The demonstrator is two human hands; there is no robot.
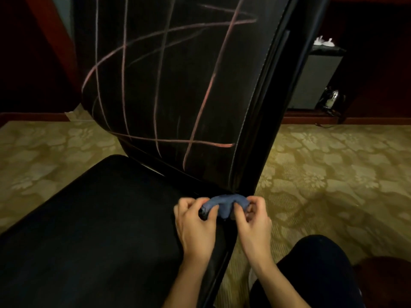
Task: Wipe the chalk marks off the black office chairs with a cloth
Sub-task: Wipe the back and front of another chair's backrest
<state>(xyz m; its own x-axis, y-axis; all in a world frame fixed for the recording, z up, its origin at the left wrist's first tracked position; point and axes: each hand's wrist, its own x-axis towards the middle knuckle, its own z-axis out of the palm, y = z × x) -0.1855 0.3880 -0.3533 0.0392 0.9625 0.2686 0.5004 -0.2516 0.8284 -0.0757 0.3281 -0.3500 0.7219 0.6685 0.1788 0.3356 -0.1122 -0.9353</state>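
Both hands, left and right, grip a bunched blue cloth; chalk marks cross the chair back.

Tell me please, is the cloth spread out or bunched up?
Bunched up: the cloth is a crumpled wad pinched between the left hand and right hand.

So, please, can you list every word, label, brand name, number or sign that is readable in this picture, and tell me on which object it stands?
None: no readable text appears anywhere.
Chair backrest: only pink chalk marks, lines and loops, no letters or numbers.
Blue cloth, held by the left hand and right hand: no label visible.
Dark cabinet: no readable marking; small objects beside it are too blurred.
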